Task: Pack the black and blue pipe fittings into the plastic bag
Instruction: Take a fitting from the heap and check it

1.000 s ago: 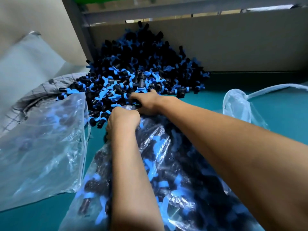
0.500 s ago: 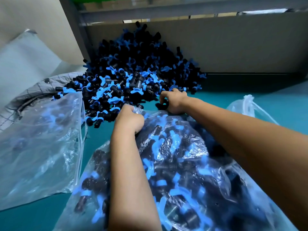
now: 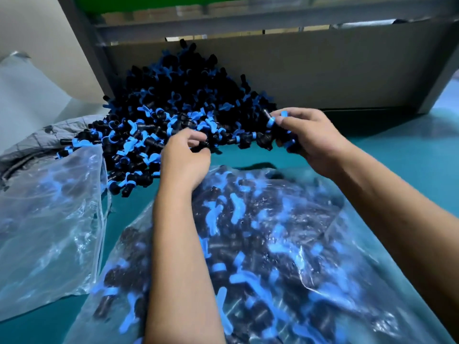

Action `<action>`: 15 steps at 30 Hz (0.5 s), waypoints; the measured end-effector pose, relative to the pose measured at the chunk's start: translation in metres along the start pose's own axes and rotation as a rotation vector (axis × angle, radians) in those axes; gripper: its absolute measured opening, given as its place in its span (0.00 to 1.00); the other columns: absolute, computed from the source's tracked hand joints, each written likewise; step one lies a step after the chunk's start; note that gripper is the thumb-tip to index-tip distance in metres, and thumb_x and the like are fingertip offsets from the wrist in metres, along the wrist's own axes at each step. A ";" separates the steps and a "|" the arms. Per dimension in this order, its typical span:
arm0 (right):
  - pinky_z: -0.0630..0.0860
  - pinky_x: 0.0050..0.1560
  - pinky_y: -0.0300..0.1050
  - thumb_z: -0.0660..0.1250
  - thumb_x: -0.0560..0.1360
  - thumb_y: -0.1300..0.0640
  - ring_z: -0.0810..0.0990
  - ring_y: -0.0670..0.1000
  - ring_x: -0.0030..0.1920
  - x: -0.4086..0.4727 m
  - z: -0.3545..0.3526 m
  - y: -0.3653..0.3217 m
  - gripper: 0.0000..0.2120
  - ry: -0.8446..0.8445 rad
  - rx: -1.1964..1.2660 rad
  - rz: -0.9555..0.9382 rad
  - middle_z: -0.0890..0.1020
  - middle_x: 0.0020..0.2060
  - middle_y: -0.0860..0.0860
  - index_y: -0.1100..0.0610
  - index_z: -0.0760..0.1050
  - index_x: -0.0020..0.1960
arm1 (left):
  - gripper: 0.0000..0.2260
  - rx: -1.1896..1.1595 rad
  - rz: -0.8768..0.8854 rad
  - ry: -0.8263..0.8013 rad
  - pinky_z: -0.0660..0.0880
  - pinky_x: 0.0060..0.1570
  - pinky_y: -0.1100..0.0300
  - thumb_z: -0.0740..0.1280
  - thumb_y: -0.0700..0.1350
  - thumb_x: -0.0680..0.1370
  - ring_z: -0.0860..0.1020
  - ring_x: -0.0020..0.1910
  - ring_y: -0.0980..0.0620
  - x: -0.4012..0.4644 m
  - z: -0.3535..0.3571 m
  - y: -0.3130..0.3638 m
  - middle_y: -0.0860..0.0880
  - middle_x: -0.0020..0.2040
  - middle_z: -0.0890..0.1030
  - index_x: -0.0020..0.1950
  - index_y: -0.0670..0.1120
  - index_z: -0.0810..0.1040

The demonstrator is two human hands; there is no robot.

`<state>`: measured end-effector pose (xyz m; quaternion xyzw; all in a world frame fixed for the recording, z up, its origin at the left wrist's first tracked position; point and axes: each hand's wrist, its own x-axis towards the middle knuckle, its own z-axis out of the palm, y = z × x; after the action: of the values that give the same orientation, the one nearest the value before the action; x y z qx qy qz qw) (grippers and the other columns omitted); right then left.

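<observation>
Far out past the left hand's fingers lies a side bag (image 3: 49, 219) of clear plastic, lying flat on the green table (image 3: 409, 157), and dark and blue shapes show inside it, so it seems to hold fittings too. Next comes the left hand (image 3: 185, 157). Its fingers are curled and seem to pinch a fitting at the near edge of the pile of fittings (image 3: 178, 108), which is just ahead of the fingertips and heaped against a grey board (image 3: 323, 70). Under both wrists, nearer the person than the fingers, lies the plastic bag (image 3: 260, 244), and it already holds lots of black and blue fittings. Its open end seems to lie just below the fingers, though it is hard to see through the shiny plastic. Then comes the right hand (image 3: 308, 137). Its fingers are wrapped around a small bunch of fittings (image 3: 274, 122), with one blue ring pinched at the fingertips. I think this is the grabbing step: both hands are picking pieces from the pile. Next, the hands would need to come back to the bag's mouth, hold it open, and drop the pieces in without spilling them onto the table. A big heap is still left, so the job looks far from done.
</observation>
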<state>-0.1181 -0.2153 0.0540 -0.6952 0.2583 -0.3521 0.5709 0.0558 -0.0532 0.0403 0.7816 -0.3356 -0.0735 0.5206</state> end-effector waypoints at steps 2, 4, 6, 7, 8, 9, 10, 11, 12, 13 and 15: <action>0.66 0.32 0.38 0.69 0.78 0.56 0.75 0.48 0.34 -0.028 -0.023 -0.002 0.05 -0.038 0.104 -0.017 0.84 0.40 0.53 0.55 0.84 0.50 | 0.08 -0.120 0.099 -0.087 0.78 0.52 0.58 0.69 0.41 0.81 0.82 0.51 0.55 -0.006 0.012 0.025 0.52 0.53 0.84 0.56 0.50 0.83; 0.66 0.33 0.39 0.70 0.77 0.56 0.73 0.50 0.34 -0.052 -0.040 0.001 0.05 -0.042 0.161 -0.016 0.83 0.40 0.54 0.56 0.82 0.49 | 0.06 -0.265 0.100 -0.294 0.82 0.48 0.56 0.70 0.42 0.81 0.84 0.45 0.52 -0.017 0.035 0.050 0.46 0.50 0.85 0.57 0.45 0.83; 0.69 0.32 0.40 0.72 0.74 0.56 0.72 0.51 0.32 -0.071 -0.053 0.006 0.08 -0.034 0.164 -0.021 0.81 0.37 0.56 0.60 0.80 0.48 | 0.06 -0.315 0.077 -0.507 0.85 0.48 0.55 0.72 0.43 0.80 0.83 0.40 0.51 -0.034 0.061 0.069 0.42 0.47 0.84 0.56 0.42 0.83; 0.73 0.32 0.42 0.72 0.73 0.56 0.73 0.53 0.31 -0.078 -0.058 0.008 0.08 -0.032 0.174 -0.023 0.80 0.37 0.58 0.61 0.80 0.48 | 0.06 -0.319 0.079 -0.577 0.85 0.49 0.54 0.73 0.41 0.80 0.82 0.39 0.51 -0.042 0.074 0.075 0.41 0.45 0.83 0.55 0.40 0.83; 0.77 0.34 0.44 0.72 0.73 0.57 0.76 0.53 0.32 -0.084 -0.062 0.011 0.09 -0.025 0.196 -0.020 0.80 0.37 0.58 0.63 0.80 0.48 | 0.05 -0.333 0.080 -0.616 0.85 0.48 0.54 0.72 0.39 0.80 0.81 0.38 0.51 -0.049 0.084 0.079 0.41 0.42 0.82 0.53 0.38 0.83; 0.79 0.36 0.44 0.71 0.73 0.58 0.78 0.52 0.33 -0.088 -0.067 0.014 0.09 -0.009 0.228 -0.012 0.82 0.37 0.57 0.63 0.80 0.49 | 0.03 -0.356 0.071 -0.628 0.85 0.46 0.55 0.72 0.36 0.80 0.81 0.37 0.51 -0.055 0.093 0.082 0.41 0.40 0.82 0.52 0.37 0.83; 0.80 0.39 0.42 0.71 0.73 0.58 0.80 0.50 0.35 -0.091 -0.071 0.018 0.09 0.010 0.273 0.003 0.83 0.38 0.56 0.63 0.80 0.49 | 0.02 -0.381 0.045 -0.618 0.85 0.44 0.57 0.71 0.35 0.80 0.81 0.36 0.51 -0.059 0.099 0.084 0.41 0.40 0.81 0.51 0.36 0.83; 0.79 0.40 0.39 0.70 0.73 0.59 0.81 0.48 0.36 -0.094 -0.075 0.023 0.09 0.029 0.331 0.020 0.84 0.39 0.55 0.63 0.80 0.50 | 0.02 -0.409 0.008 -0.600 0.85 0.42 0.59 0.71 0.34 0.79 0.81 0.36 0.49 -0.061 0.105 0.085 0.39 0.41 0.81 0.50 0.35 0.82; 0.79 0.41 0.37 0.70 0.73 0.59 0.81 0.48 0.37 -0.095 -0.079 0.028 0.08 0.046 0.397 0.041 0.84 0.41 0.55 0.61 0.81 0.50 | 0.02 -0.439 -0.034 -0.573 0.85 0.41 0.60 0.72 0.34 0.79 0.82 0.37 0.48 -0.062 0.107 0.084 0.38 0.44 0.81 0.48 0.35 0.81; 0.79 0.43 0.36 0.70 0.72 0.59 0.83 0.48 0.39 -0.096 -0.082 0.033 0.08 0.070 0.454 0.059 0.85 0.42 0.55 0.60 0.82 0.50 | 0.03 -0.471 -0.075 -0.539 0.84 0.39 0.61 0.72 0.34 0.78 0.82 0.37 0.46 -0.062 0.109 0.081 0.37 0.45 0.80 0.46 0.35 0.80; 0.80 0.46 0.36 0.72 0.71 0.60 0.86 0.51 0.43 -0.098 -0.086 0.045 0.08 0.134 0.509 0.071 0.86 0.44 0.57 0.60 0.83 0.50 | 0.06 -0.517 -0.145 -0.484 0.83 0.38 0.63 0.74 0.34 0.77 0.83 0.35 0.46 -0.060 0.111 0.075 0.37 0.45 0.80 0.42 0.37 0.79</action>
<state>-0.2438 -0.2031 -0.0005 -0.4947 0.2230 -0.4308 0.7211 -0.0756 -0.1199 0.0415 0.6056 -0.3634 -0.3757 0.6001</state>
